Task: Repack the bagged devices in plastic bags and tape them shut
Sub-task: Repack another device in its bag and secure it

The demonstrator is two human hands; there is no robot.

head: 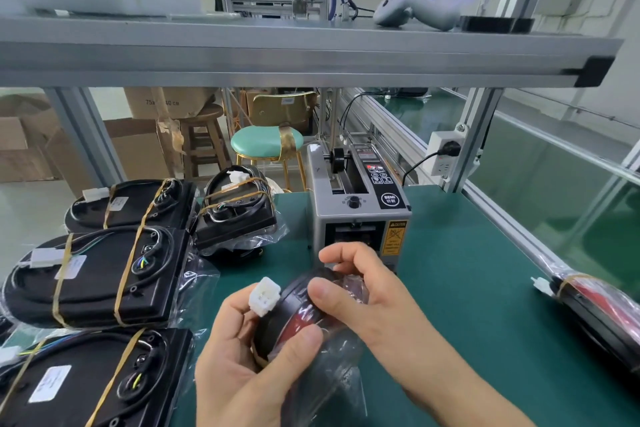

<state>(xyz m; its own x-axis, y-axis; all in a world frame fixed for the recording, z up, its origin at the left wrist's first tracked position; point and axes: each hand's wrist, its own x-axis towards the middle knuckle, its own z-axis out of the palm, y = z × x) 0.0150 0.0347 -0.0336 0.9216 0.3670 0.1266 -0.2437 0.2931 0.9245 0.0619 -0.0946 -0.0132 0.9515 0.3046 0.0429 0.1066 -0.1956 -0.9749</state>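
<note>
Between both hands [304, 315], black device [294, 315] half inside plastic bag [322, 374].

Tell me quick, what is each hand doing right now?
Left hand: grips the bagged device from below.
Right hand: pinches the plastic bag over the top of the device.

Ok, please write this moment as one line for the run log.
step: bagging | left hand: holds device | right hand: pinches plastic bag over it | tape dispenser: behind, untouched | taped: not yet
</note>
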